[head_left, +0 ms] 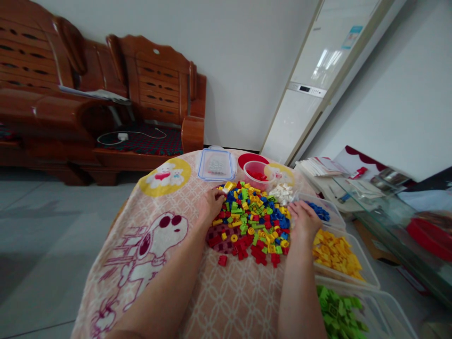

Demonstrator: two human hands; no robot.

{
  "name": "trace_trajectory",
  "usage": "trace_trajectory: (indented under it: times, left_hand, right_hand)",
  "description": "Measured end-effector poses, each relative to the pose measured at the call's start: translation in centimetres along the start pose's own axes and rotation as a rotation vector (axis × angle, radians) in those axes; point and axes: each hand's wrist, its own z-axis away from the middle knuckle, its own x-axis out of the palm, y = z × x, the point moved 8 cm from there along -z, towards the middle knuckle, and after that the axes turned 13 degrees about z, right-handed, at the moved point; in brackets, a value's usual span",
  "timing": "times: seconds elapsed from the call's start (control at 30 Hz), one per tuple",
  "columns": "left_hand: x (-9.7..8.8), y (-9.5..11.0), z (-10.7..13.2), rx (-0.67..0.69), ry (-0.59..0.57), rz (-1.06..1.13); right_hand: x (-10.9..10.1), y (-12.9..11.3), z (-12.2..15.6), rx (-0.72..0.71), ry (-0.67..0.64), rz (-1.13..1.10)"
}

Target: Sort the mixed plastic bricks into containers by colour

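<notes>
A mixed heap of red, yellow, green and blue toy building blocks (pixel 254 212) covers a dark red patterned mat (pixel 221 242) on the table. At the heap's far left edge is my left hand (pixel 212 205), fingers curled together around what looks like a white building block (pixel 223 189), small and partly hidden. My right hand (pixel 304 219) is on the heap's right side, its fingers stretched out and apart, with nothing visible in them. It lies between the heap and a clear box of blue blocks (pixel 319 212). A small pile of white blocks (pixel 282 193) sits just beyond its fingertips.
Clear boxes of yellow blocks (pixel 337 254) and green blocks (pixel 341 313) line the right side. At the back stand a blue-rimmed lidded container (pixel 201 165), a round tub (pixel 246 168) with red blocks and a red plate (pixel 243 157). A glass-topped stand (pixel 384 221) is at right.
</notes>
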Motion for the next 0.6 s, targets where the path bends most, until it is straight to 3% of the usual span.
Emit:
trace_trajectory:
  times: [0.23,0.6]
  left_hand:
    - [0.0,-0.2,0.0,-0.029,0.004,-0.034]
    - [0.3,-0.8,-0.4,-0.014,0.011,0.008]
  right_hand:
    - [3.8,-0.5,2.6,0.065,-0.321,0.132]
    - [7.5,-0.2,6.4,0.069,-0.580,0.288]
